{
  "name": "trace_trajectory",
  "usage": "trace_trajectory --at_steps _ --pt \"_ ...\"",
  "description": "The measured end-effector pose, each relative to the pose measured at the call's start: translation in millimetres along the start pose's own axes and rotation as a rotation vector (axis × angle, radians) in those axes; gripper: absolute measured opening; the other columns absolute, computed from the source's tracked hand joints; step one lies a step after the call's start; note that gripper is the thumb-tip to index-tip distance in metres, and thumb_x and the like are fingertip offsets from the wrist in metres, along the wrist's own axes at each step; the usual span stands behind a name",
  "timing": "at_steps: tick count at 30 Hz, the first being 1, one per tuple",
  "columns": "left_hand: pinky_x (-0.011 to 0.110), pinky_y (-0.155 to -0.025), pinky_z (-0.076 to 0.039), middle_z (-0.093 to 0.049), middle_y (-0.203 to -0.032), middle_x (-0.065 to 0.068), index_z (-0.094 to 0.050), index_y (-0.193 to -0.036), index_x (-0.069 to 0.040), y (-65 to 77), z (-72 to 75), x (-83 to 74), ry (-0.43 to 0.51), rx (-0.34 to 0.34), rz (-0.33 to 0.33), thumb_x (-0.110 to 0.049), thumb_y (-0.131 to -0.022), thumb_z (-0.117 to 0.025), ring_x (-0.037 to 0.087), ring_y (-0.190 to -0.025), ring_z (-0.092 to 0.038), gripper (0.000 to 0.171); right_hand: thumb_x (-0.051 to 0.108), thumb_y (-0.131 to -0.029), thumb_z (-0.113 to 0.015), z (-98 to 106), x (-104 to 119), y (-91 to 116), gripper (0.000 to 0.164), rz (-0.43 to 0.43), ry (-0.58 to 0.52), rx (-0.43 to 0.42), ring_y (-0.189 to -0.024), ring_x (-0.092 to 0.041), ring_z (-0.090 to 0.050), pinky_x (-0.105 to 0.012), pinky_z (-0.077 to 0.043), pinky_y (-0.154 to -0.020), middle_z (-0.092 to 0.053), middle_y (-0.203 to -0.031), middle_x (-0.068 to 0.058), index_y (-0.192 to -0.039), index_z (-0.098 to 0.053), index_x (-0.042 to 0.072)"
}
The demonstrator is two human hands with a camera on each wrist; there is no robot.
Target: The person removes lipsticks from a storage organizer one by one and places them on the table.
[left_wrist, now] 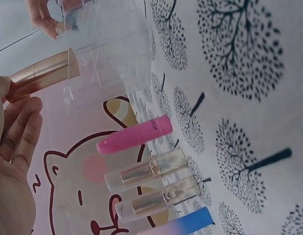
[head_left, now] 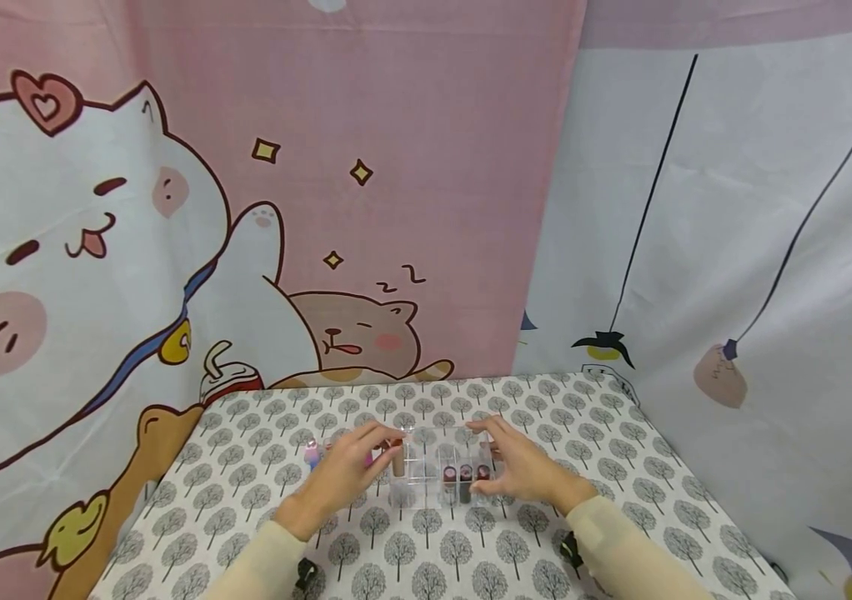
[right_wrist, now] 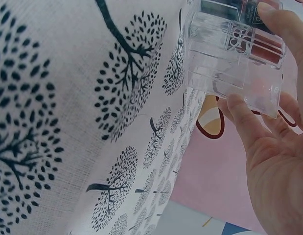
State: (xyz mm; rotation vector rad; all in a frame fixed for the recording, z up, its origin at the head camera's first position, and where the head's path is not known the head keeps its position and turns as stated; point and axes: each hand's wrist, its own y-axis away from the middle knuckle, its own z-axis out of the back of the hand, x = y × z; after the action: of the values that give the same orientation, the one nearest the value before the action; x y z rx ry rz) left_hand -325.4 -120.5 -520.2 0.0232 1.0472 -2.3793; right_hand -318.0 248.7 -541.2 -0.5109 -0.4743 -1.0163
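Left fingers (left_wrist: pixel 25 139) pinch one lipstick (left_wrist: pixel 46 76); right fingers (right_wrist: pixel 246 120) grip the clear box (right_wrist: pixel 210 71). Three tubes (head_left: pixel 465 482) show inside; four others (left_wrist: pixel 136 138) stand outside, toward the worktop's (head_left: pixel 426 571) left edge.

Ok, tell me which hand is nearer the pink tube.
The left hand: it is close by the pink tube, pinching a gold tube. The right hand is farther off, at the right side of the clear organizer.
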Motion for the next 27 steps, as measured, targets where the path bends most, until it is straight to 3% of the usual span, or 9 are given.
trace_trajectory --at_steps 6,11,18,27 --pt "0.017 -0.069 -0.064 -0.082 -0.114 0.0 -0.08 -0.135 -0.008 2.2 3.5 4.1 0.007 -0.028 -0.007 -0.008 -0.104 -0.087 -0.003 -0.082 -0.063 0.032 0.051 -0.088 -0.102 0.2 -0.4 -0.3 0.108 -0.003 -0.005 -0.001 -0.141 -0.044 -0.073 -0.064 -0.067 -0.116 -0.053 -0.175 -0.011 -0.175 -0.044 0.025" --pt "0.015 -0.074 -0.064 -0.082 -0.115 0.0 -0.08 -0.134 -0.008 3.7 7.4 7.1 0.005 -0.05 -0.03 -0.003 -0.103 -0.086 0.001 -0.086 -0.068 0.032 0.052 -0.089 -0.101 0.0 -1.0 -0.2 0.107 0.001 0.004 0.001 -0.143 -0.044 -0.071 -0.065 -0.065 -0.119 -0.053 -0.176 -0.01 -0.175 -0.044 0.026" --pt "0.01 -0.075 -0.064 -0.082 -0.121 0.004 -0.078 -0.135 -0.006 4.3 14.7 9.0 0.026 -0.067 -0.044 0.0 -0.105 -0.083 0.0 -0.076 -0.071 0.031 0.053 -0.088 -0.101 -0.5 -1.9 -0.6 0.107 -0.005 0.016 -0.001 -0.145 -0.043 -0.069 -0.07 -0.062 -0.121 -0.054 -0.175 -0.009 -0.175 -0.044 0.027" --pt "0.013 -0.084 -0.067 -0.082 -0.118 0.004 -0.08 -0.131 -0.007 9.0 17.9 15.8 0.002 -0.103 -0.072 0.002 -0.101 -0.086 0.009 -0.09 -0.077 0.032 0.055 -0.088 -0.1 -0.4 -2.2 -0.3 0.107 0.0 0.05 -0.006 -0.151 -0.042 -0.065 -0.072 -0.058 -0.125 -0.055 -0.174 -0.009 -0.175 -0.045 0.026"
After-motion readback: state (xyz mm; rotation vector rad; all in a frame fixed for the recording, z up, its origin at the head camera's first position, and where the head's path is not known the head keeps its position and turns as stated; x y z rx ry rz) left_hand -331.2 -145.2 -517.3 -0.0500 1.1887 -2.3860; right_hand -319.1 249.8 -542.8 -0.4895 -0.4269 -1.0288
